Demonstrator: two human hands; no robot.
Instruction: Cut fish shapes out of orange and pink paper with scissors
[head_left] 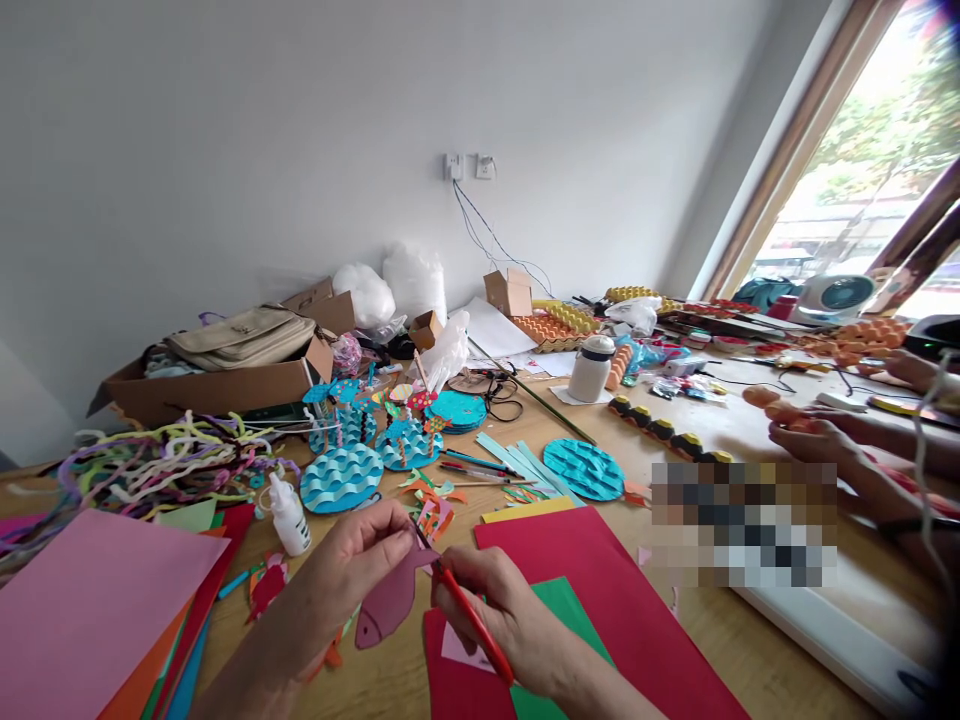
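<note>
My left hand [365, 555] pinches a pink paper fish [388, 602] by its upper edge, near the tail. The fish hangs with its head downward, and an eye and a gill line are drawn on it. In my right hand [495, 610] are red-handled scissors [474, 622], with the blades at the tail of the fish. Below the right hand lie red paper [645, 620] and green paper [564, 610]. A white glue bottle [289, 515] stands beyond my left forearm, and a small red paper cut-out [266, 588] lies near it.
Blue wavy paper discs [342, 478] and fish on sticks stand ahead. Colourful pipe cleaners [180, 460] and coloured sheets [97, 610] are on the left. A white jar [592, 370] stands farther back. Another person's hands [817, 445] hold orange pieces at the right.
</note>
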